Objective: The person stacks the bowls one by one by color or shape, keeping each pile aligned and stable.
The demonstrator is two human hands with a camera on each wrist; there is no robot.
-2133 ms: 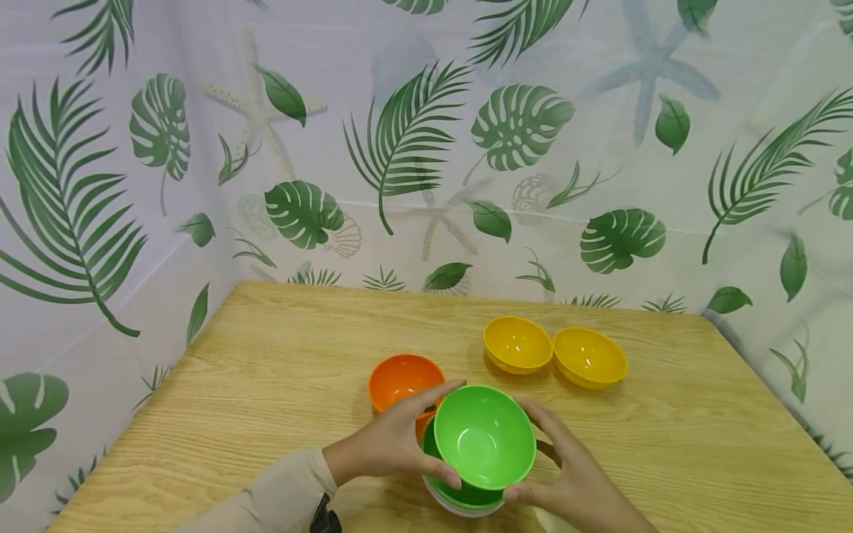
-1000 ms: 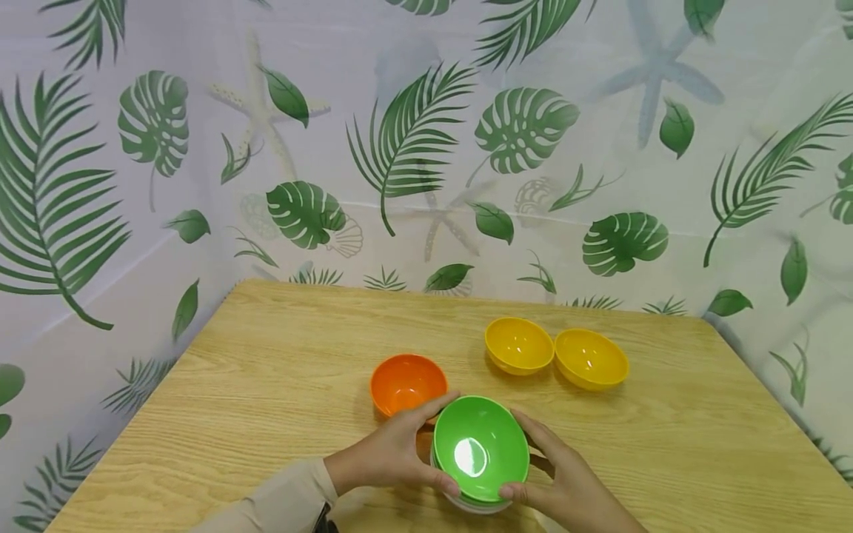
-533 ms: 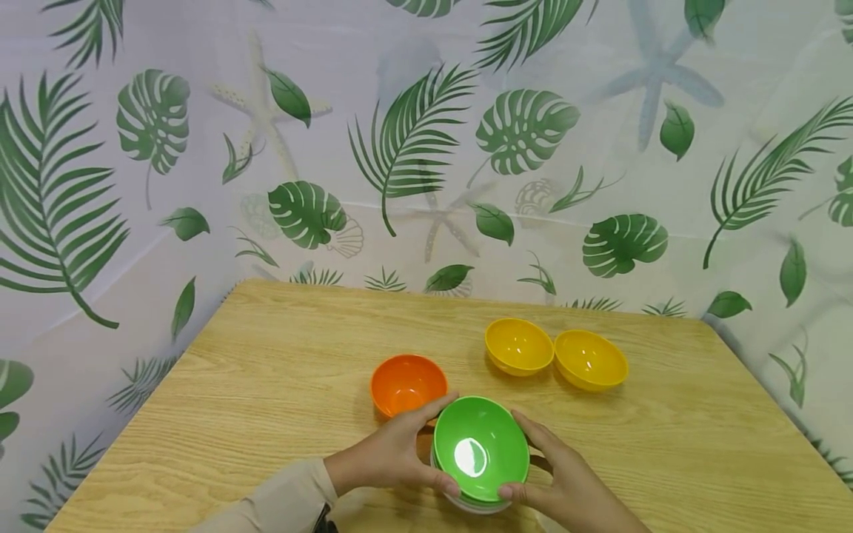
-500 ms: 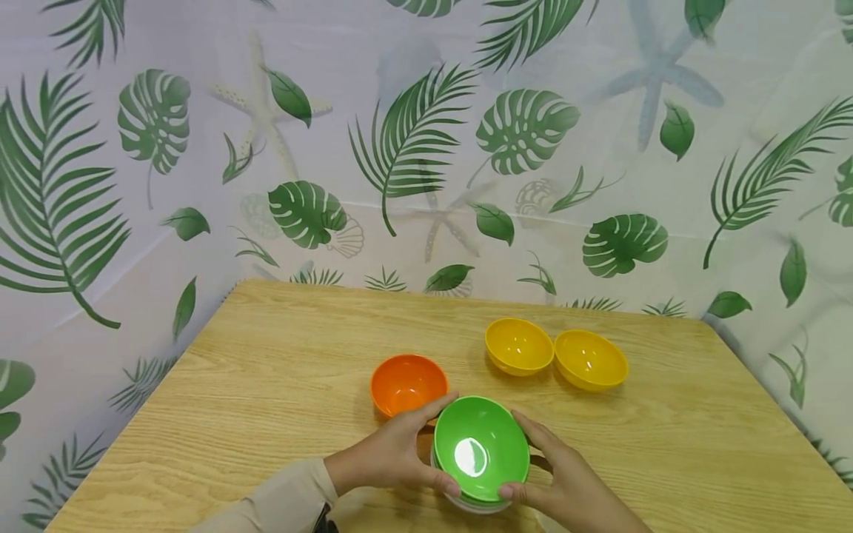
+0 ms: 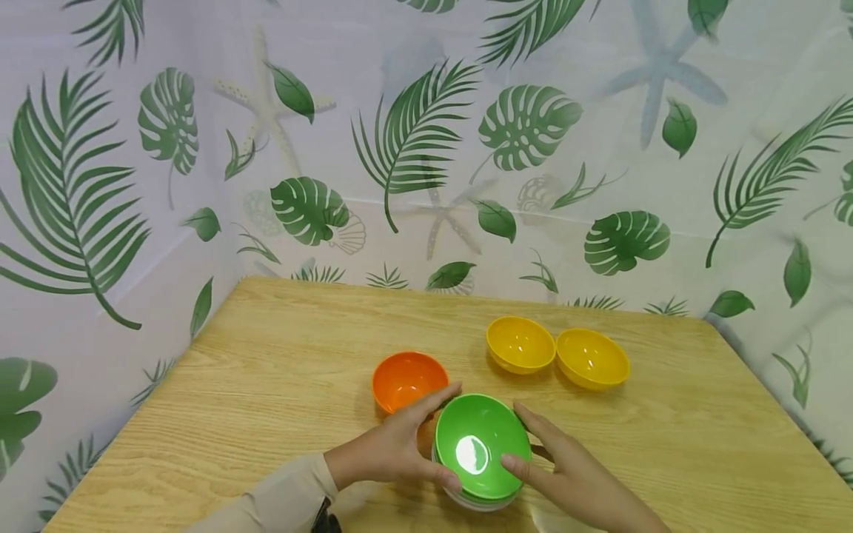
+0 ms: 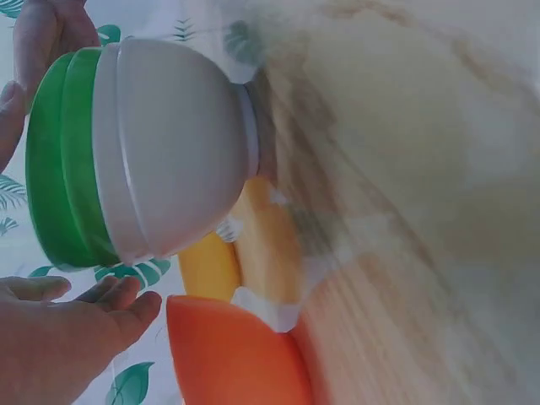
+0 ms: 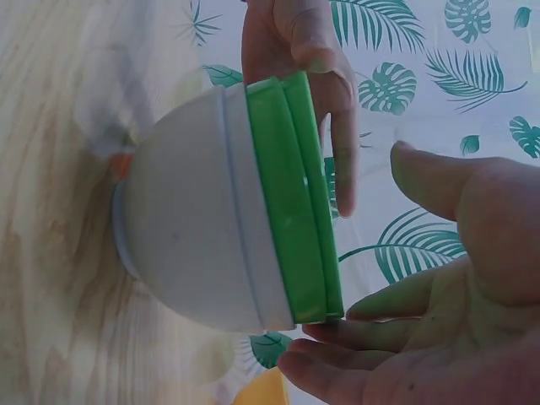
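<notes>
A bright green bowl (image 5: 474,463) sits nested in another green bowl (image 6: 83,152), on top of white bowls (image 6: 173,135), forming one upright stack on the table. My left hand (image 5: 393,448) is spread at the stack's left side, thumb near the rim; in the left wrist view its fingers stand slightly apart from the bowls. On the other side is my right hand (image 5: 569,470), its thumb raised over the rim. The right wrist view has that hand's thumb (image 7: 434,181) well off the green rim and its fingertips close to the edge. Neither hand grips a bowl.
An orange bowl (image 5: 409,381) stands just behind my left hand; more orange shows between that hand and the stack. Farther back, a yellow bowl (image 5: 520,345) and a second yellow bowl (image 5: 591,359) stand side by side. A leaf-patterned cloth (image 5: 426,163) hangs behind the wooden table (image 5: 266,370).
The top green bowl, held above the stack at first, has gone down into the lower green one. Both hands have since loosened from it, the right thumb lifting off the rim.
</notes>
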